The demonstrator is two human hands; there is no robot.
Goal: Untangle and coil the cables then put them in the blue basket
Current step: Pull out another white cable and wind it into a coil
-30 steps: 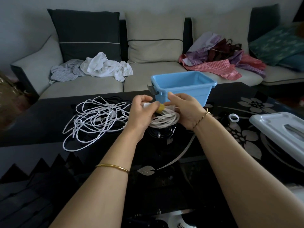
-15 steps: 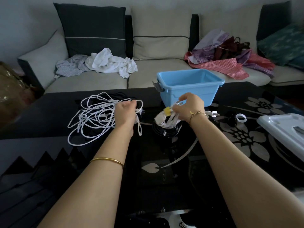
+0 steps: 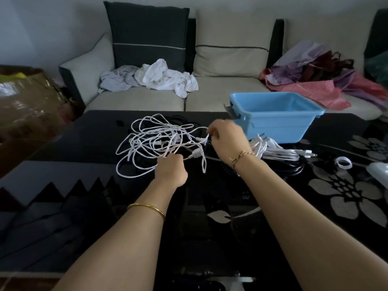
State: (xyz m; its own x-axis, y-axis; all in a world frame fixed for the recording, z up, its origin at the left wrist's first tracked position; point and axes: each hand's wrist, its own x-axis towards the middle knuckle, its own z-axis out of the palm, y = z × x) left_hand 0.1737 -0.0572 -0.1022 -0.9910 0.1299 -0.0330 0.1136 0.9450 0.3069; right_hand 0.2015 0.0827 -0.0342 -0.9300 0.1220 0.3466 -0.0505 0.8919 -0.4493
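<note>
A tangle of white cable (image 3: 155, 141) lies on the black table (image 3: 84, 135), with black cable under it. My left hand (image 3: 171, 170) grips white strands at the tangle's near edge. My right hand (image 3: 227, 136) pinches a white cable end at the tangle's right side. A coiled white cable bundle (image 3: 275, 149) with a plug lies on the table in front of the blue basket (image 3: 275, 116), free of both hands. The basket looks empty inside. A coiled black cable (image 3: 291, 166) lies under the white bundle.
A small white ring (image 3: 343, 162) and a white lid (image 3: 378, 172) lie at the table's right. Behind the table is a sofa with white clothes (image 3: 165, 77) and coloured fabric (image 3: 319, 80). A brown box (image 3: 25, 101) stands at the left.
My right hand let go of the coiled white bundle, which now lies by the basket, and moved left to the tangle. My left hand shifted onto the tangle's near strands.
</note>
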